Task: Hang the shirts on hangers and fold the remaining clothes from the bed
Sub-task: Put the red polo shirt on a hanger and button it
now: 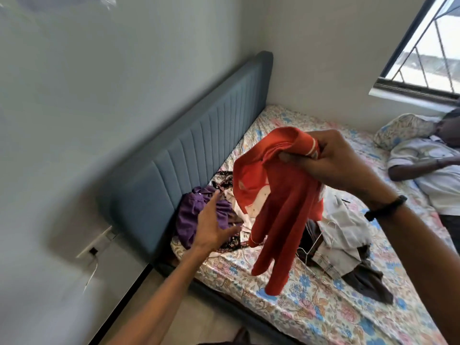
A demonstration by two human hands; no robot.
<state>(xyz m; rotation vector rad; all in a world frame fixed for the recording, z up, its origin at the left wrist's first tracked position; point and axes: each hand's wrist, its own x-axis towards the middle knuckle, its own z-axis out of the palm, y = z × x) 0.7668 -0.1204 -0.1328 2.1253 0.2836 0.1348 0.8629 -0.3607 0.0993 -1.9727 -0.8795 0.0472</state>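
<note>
My right hand (331, 158) grips a bunched orange-red garment (276, 210) by its top, and the cloth hangs down in the air above the bed (323, 310). My left hand (214, 225) is stretched out open, fingers straight, over a purple shirt (189, 215) in the heap by the headboard. Beside the purple shirt lies a dark floral-patterned garment (224, 180). To the right of the hanging cloth sits a pile of white and brown clothes (346, 235). Thin wire hangers (313, 245) lie on the sheet against that pile.
A padded blue-grey headboard (199, 150) runs along the wall at the left. A person (428, 170) lies on the far right of the bed beside a floral pillow (403, 130). A barred window (428, 46) is at the upper right. A wall socket (97, 245) sits low on the left.
</note>
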